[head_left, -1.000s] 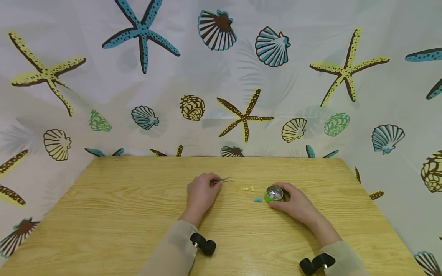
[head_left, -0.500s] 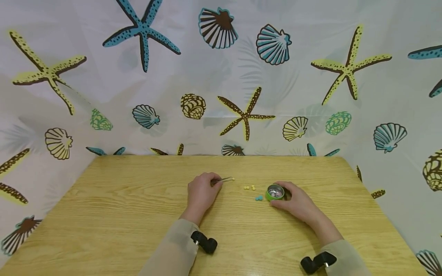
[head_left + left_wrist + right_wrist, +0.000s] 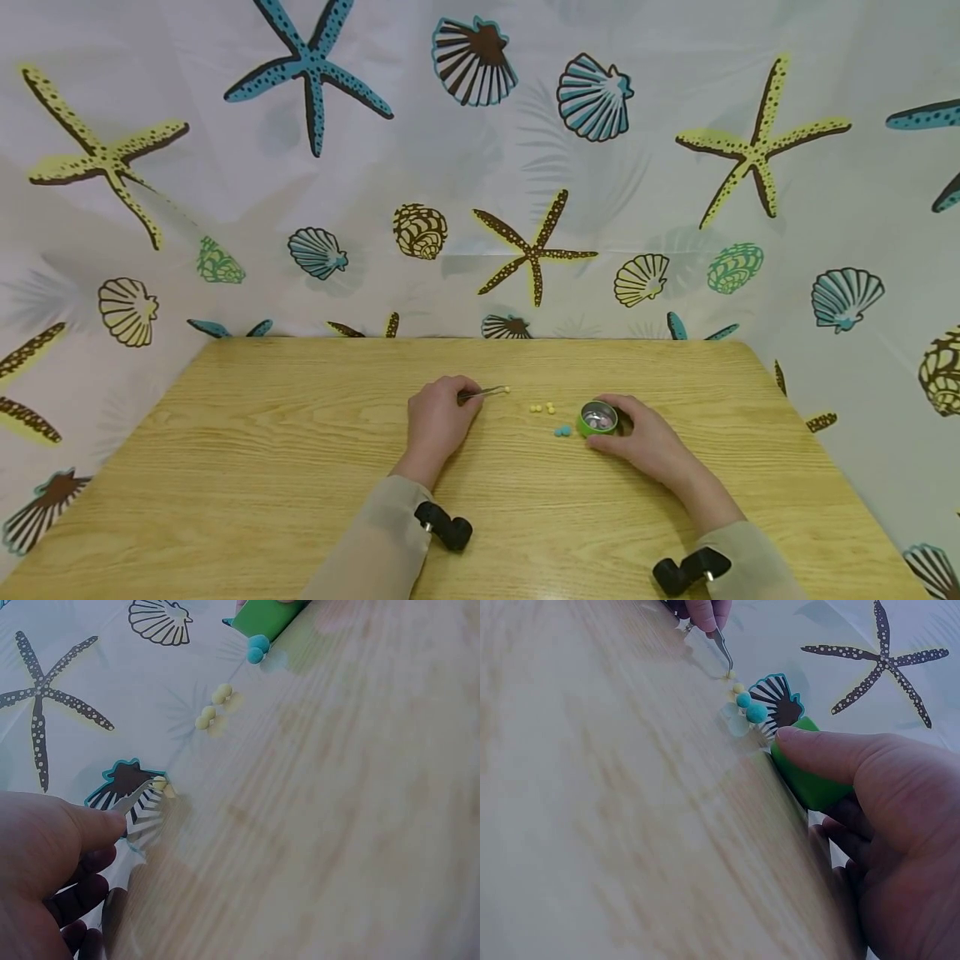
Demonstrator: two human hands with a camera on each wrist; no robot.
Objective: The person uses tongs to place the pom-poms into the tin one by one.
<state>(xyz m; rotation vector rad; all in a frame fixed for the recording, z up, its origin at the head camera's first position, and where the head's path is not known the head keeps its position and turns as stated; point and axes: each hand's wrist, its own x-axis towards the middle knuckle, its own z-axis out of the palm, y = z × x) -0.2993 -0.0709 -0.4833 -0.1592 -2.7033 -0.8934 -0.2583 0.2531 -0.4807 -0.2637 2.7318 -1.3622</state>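
Note:
Steel tweezers (image 3: 483, 392) with bent tips are pinched between the thumb and fingers of my left hand (image 3: 441, 421). At their tips is a small yellow ball (image 3: 507, 389); whether they squeeze it I cannot tell. My right hand (image 3: 645, 437) grips a small round green tin (image 3: 587, 429) by its side, thumb in front. The tin stands upright on the table, its open top showing a silvery inside. In the right wrist view, the thumb lies on the green wall (image 3: 817, 776). Between the hands lie several yellow balls (image 3: 536, 408) and two blue balls (image 3: 562, 432).
The wooden table (image 3: 285, 450) reaches back to a white cloth (image 3: 360, 175) printed with starfish and shells, which also hangs at both sides. A black wrist mount (image 3: 444, 527) sits on the left sleeve, another mount (image 3: 690, 572) on the right.
The tweezers' tips have come together at the yellow ball, where they stood slightly apart a second ago. The right hand and the tin stay in place. The head view has shifted slightly.

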